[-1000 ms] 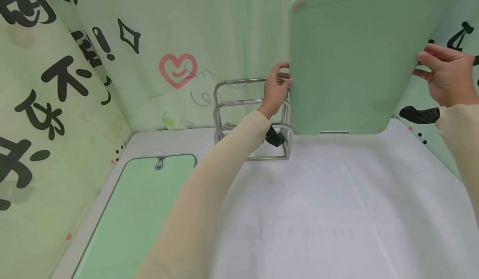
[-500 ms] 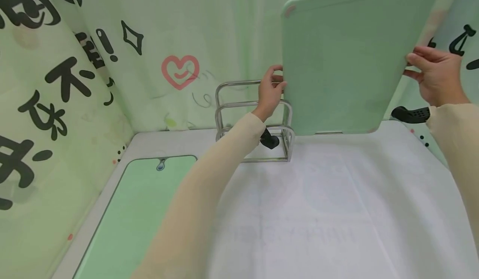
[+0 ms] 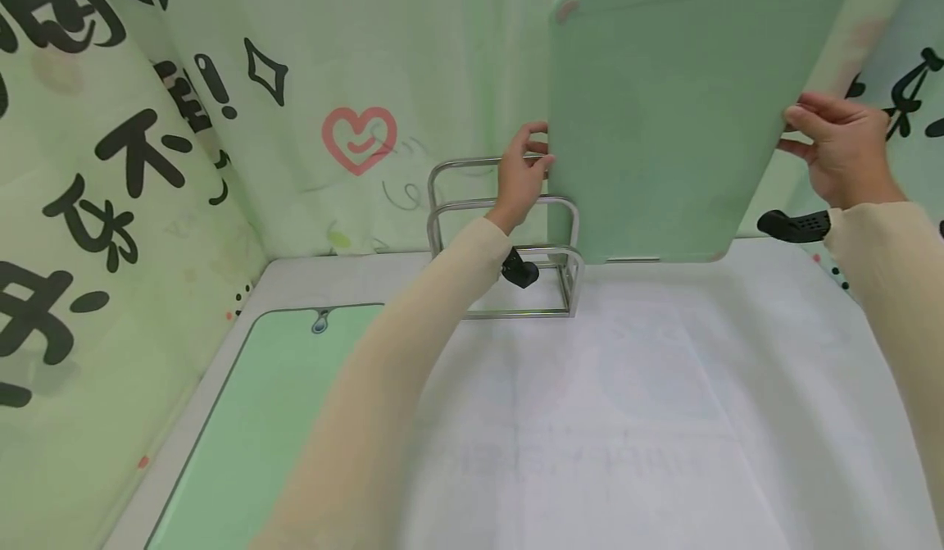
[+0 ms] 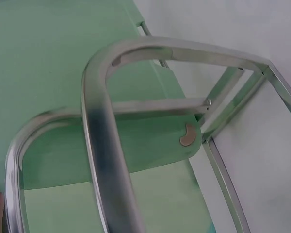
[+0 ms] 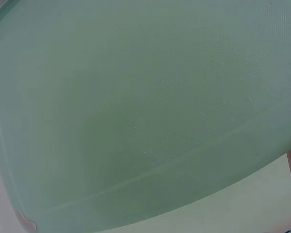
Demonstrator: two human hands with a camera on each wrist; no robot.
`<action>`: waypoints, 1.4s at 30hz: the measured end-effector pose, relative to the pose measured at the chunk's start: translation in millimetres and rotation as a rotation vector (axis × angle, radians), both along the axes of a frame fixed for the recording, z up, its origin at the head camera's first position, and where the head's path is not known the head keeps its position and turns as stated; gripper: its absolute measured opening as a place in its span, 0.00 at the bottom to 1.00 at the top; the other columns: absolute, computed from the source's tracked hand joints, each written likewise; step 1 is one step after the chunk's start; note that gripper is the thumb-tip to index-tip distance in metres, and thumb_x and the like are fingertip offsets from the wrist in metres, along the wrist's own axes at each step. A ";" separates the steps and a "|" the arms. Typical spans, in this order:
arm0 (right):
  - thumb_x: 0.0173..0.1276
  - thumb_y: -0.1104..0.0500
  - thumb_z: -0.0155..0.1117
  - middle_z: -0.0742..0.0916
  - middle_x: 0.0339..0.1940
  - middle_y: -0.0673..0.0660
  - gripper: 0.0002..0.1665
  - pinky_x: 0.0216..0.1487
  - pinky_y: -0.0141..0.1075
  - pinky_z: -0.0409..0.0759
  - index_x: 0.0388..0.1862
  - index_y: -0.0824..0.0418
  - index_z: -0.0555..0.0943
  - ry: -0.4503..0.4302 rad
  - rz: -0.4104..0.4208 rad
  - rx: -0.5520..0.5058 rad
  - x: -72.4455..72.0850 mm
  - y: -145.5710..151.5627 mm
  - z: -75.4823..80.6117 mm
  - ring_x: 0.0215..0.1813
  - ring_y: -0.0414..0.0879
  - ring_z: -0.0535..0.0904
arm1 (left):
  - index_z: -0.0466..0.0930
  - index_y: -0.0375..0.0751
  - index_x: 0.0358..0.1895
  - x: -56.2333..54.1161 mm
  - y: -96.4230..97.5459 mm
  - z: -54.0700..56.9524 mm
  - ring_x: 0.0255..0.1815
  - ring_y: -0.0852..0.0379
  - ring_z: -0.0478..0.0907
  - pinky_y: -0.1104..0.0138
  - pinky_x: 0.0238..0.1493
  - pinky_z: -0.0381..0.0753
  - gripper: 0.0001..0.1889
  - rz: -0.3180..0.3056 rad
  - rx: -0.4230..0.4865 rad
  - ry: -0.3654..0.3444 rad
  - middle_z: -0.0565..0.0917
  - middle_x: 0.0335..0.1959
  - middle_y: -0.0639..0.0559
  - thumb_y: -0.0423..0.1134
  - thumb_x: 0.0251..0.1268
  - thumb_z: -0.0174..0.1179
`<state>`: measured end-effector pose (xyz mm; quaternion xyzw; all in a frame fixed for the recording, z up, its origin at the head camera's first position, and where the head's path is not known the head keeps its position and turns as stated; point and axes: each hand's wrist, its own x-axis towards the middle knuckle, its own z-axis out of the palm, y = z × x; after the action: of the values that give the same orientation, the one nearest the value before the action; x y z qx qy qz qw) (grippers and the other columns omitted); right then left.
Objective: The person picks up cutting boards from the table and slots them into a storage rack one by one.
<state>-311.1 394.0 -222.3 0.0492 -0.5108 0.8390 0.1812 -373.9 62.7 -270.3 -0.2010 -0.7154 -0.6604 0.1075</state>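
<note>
A large light-green cutting board (image 3: pixel 678 115) with rounded corners stands upright, held at both sides. My left hand (image 3: pixel 520 175) pinches its left edge, above and behind the front of a silver metal rack (image 3: pixel 544 250). My right hand (image 3: pixel 844 148) pinches the right edge, with thumb in front and fingers behind. The board's lower left corner lies within the rack behind its front hoops, and the rest extends out to the right. In the left wrist view, the board's corner with a brown pad (image 4: pixel 187 135) shows past the metal hoop (image 4: pixel 104 136). The board (image 5: pixel 145 107) fills the right wrist view.
A second green board (image 3: pixel 273 419), dark-rimmed with a hanging hole, lies flat on the white table (image 3: pixel 627 419) at the left. Printed green curtains (image 3: pixel 413 75) hang behind and on both sides. Black wrist camera mounts (image 3: pixel 792 226) stick out near both hands.
Both hands have carried the cutting board to the left, bringing its left edge further across the rack. Both keep their grip. The view has shifted slightly.
</note>
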 end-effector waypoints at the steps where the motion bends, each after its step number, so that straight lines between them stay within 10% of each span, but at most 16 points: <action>1: 0.55 0.75 0.64 0.89 0.29 0.58 0.14 0.26 0.36 0.84 0.42 0.71 0.85 -0.001 0.016 -0.023 -1.0 -0.9 -0.4 0.28 0.47 0.86 | 0.70 0.42 0.61 -0.3 -1.8 0.2 0.39 0.49 0.80 0.68 0.42 0.81 0.21 0.004 0.000 -0.003 0.77 0.44 0.41 0.26 0.66 0.53; 42: 0.55 0.73 0.66 0.89 0.29 0.55 0.11 0.28 0.35 0.84 0.38 0.67 0.86 -0.055 0.064 -0.022 -23.9 -55.8 -15.7 0.29 0.45 0.84 | 0.70 0.41 0.61 -10.5 -69.8 -3.7 0.33 0.57 0.77 0.65 0.42 0.82 0.20 -0.027 -0.008 0.001 0.74 0.37 0.50 0.27 0.65 0.54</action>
<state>-335.1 338.1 -238.0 0.0407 -0.5042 0.8511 0.1407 -384.4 -7.0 -274.0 -0.2115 -0.7154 -0.6587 0.0980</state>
